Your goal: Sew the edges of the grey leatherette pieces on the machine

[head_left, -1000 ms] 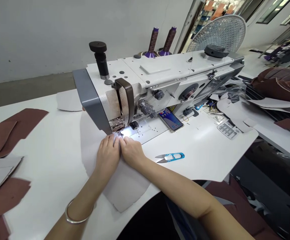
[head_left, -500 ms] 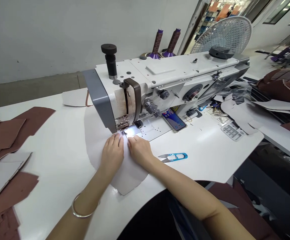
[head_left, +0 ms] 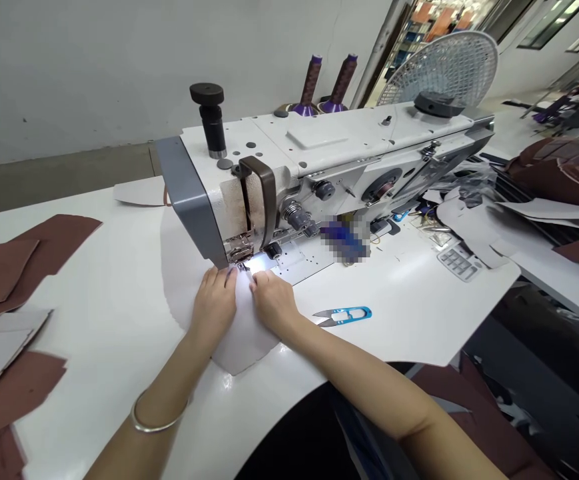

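A pale grey piece of material (head_left: 182,280) lies flat on the white table under the head of a white industrial sewing machine (head_left: 319,160). My left hand (head_left: 214,303) rests flat on the piece just before the presser foot (head_left: 240,257), fingers stretched toward the needle. Beside it on the right, my right hand (head_left: 273,303) presses down on the same piece, fingers extended and close together. The two hands are a finger's width apart. A small lamp lights the needle plate (head_left: 262,265). A silver bangle (head_left: 156,417) sits on my left wrist.
Blue thread snips (head_left: 344,314) lie right of my right hand. Brown and grey cut pieces (head_left: 14,280) are stacked at the table's left edge. A blurred-out phone (head_left: 344,240), a keypad (head_left: 459,260), two purple thread cones (head_left: 326,83) and a fan (head_left: 439,67) stand behind or right of the machine.
The grey piece has fed away from me under the foot, so less of it hangs toward the table's near edge. Both hands stayed at the needle, following it.
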The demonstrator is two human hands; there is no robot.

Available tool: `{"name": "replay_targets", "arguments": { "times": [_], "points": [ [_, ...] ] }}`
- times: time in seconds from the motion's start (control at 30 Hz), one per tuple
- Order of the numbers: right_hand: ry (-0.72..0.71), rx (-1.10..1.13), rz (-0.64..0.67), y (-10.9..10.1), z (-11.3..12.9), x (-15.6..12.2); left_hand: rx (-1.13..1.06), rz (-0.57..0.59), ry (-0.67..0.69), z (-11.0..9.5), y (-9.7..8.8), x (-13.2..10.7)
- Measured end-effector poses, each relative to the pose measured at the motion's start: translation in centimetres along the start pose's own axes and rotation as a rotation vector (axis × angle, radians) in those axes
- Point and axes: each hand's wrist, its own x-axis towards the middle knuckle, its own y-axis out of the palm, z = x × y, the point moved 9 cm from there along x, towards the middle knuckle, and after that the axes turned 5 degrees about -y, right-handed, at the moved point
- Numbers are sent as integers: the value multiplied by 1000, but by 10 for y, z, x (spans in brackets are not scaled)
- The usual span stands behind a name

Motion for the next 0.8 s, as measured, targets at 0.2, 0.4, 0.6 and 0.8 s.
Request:
{"name": "replay_targets", "arguments": {
  "times": [0.2, 0.4, 0.6, 0.8],
  "points": [
    [-46, -86, -39, 1, 6, -3, -119, 5, 47, -17, -11, -5],
    [-174, -162, -87, -2, 16, -4, -126, 25, 16, -16, -8, -4],
    [-224, -174, -91, -4, 19, -6, -85, 48, 19, -16, -6, -4],
    [-240, -168, -18, 1, 24, -1, -103, 61, -16, -12, -3, -2]
  ]
}}
